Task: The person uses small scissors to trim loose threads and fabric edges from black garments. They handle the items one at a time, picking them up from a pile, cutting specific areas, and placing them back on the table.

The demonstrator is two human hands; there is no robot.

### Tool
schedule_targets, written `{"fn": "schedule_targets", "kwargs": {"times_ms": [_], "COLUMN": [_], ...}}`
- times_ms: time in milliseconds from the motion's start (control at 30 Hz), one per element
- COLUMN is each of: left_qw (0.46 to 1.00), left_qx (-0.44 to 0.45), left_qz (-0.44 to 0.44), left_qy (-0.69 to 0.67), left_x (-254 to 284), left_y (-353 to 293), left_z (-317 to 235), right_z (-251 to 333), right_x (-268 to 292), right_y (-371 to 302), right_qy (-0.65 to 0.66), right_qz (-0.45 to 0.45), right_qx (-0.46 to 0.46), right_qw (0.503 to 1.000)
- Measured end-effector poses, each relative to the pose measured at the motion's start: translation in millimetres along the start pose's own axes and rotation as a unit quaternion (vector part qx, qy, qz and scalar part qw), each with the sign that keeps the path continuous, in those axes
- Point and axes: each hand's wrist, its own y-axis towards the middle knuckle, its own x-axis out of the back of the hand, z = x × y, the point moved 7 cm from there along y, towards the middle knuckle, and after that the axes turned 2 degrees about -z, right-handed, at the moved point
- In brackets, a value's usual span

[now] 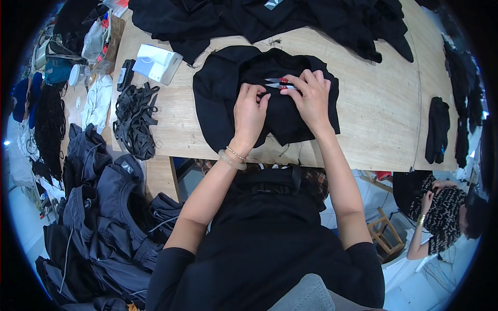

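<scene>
A black garment (211,98) lies in front of me on the wooden table, its waist opening turned toward the far side. My right hand (311,103) grips small thread snips (282,83) with red handles between thumb and fingers. Their blades point left over the dark cloth, slightly apart. Bent at the fingers, my left hand (249,115) pinches the cloth just left of the blade tips. Any thread between its fingertips is too small to make out. Bracelets circle my left wrist.
More black garments (228,20) are heaped along the table's far side. To the left are a white and blue box (156,63), a small black object (125,75) and a tangle of dark straps (136,122). Grey garments (104,217) pile at lower left. Another person (441,215) sits at right.
</scene>
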Motion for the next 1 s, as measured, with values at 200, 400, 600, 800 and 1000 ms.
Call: {"fn": "schedule_targets", "kwargs": {"times_ms": [200,400,600,800,1000], "left_qw": [1.0,0.974,0.966,0.994,0.997], "left_qx": [0.002,-0.167,-0.204,-0.081,-0.056], "left_qz": [-0.009,-0.068,-0.083,-0.057,-0.05], "left_qy": [0.018,0.137,0.136,0.049,0.025], "left_x": [2,-1,-1,5,9], "left_y": [2,5,7,8,10], "left_z": [-8,-32,-22,-7,-7], "right_z": [-33,-41,-41,-16,-8], "right_x": [-2,1,10,22,18], "right_y": [7,3,3,18,26], "right_qy": [0.394,0.436,0.362,0.222,0.049], "right_qz": [-0.063,-0.078,-0.061,0.026,0.058], "right_qx": [-0.233,-0.249,-0.21,-0.138,-0.009], "right_qw": [0.887,0.861,0.906,0.965,0.997]}}
